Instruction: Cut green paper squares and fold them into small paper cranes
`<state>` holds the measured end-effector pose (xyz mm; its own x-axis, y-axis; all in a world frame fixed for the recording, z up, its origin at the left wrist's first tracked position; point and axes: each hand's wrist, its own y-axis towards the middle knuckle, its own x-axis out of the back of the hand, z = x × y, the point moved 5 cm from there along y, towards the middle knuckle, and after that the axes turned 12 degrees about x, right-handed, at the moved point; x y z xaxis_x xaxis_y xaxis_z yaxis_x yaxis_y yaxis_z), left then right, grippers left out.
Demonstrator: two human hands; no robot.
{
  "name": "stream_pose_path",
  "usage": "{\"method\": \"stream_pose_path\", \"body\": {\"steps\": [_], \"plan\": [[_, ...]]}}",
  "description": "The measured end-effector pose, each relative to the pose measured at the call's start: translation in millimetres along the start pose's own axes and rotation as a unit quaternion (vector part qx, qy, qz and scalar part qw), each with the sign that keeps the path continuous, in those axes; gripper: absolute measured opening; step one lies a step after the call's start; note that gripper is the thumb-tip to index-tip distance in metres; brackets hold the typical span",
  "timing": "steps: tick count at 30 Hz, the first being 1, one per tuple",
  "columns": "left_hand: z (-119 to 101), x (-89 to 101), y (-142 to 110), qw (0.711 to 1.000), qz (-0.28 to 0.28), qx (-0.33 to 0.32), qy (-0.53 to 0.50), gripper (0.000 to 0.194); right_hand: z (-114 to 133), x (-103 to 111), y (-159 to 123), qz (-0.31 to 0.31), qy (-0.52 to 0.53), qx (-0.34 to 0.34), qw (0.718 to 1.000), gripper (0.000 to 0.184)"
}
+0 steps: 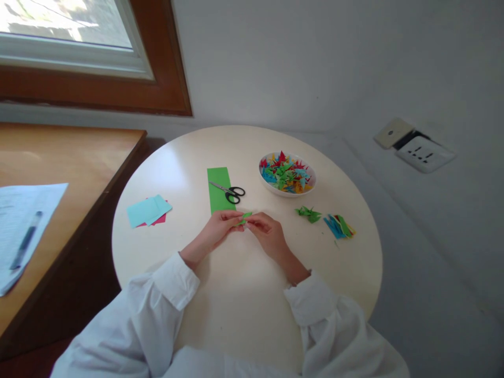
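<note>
Between my fingertips is a small folded piece of green paper [246, 216]. My left hand [220, 229] pinches it from the left, and my right hand [269, 233] pinches its right end. Just beyond my hands, a pair of scissors [232, 193] with black handles lies across a green paper strip [218, 181]. A few folded green paper cranes [308, 213] rest on the table to the right of my right hand. Farther back stands a white bowl [284, 193] full of small folded paper cranes in red, blue, green and orange.
The round white table [236, 315] stands against the wall. Light blue and red paper sheets [148, 211] lie at its left, and a pile of coloured paper strips [339, 227] at its right. A wooden desk [79, 152] on the left holds papers [27, 210] and a pen [27, 240].
</note>
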<state>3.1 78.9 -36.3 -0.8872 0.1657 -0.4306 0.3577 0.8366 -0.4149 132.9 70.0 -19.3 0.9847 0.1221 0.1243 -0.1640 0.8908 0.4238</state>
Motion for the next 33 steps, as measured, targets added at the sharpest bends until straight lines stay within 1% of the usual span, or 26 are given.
{"method": "stream_pose_path", "body": {"steps": [5, 12, 17, 24, 29, 33], "plan": [[2.3, 0.9, 1.9, 1.000, 0.010, 0.003, 0.003, 0.012, -4.3, -0.3, -1.5, 0.006, -0.009, -0.005, 1.000, 0.009], [0.5, -0.6, 0.1, 1.000, 0.002, 0.008, 0.001, 0.009, -3.6, -1.3, -3.0, 0.017, -0.018, 0.000, 1.000, 0.009], [2.0, -1.4, 0.6, 1.000, 0.016, 0.014, -0.021, 0.009, -0.8, -1.4, -2.4, 0.023, -0.058, 0.028, 0.998, 0.008], [4.0, -0.7, 1.1, 0.999, 0.014, 0.027, -0.016, 0.008, 4.8, -1.6, -1.8, 0.037, -0.103, 0.100, 0.989, 0.008], [3.9, -1.6, -0.1, 0.999, 0.015, 0.028, 0.018, 0.011, 7.6, -2.8, -1.9, 0.050, -0.138, 0.108, 0.983, 0.008], [4.2, -2.3, -1.0, 0.998, 0.016, 0.006, 0.058, 0.014, 8.2, -1.9, -1.6, 0.055, -0.165, 0.106, 0.979, 0.009]]}}
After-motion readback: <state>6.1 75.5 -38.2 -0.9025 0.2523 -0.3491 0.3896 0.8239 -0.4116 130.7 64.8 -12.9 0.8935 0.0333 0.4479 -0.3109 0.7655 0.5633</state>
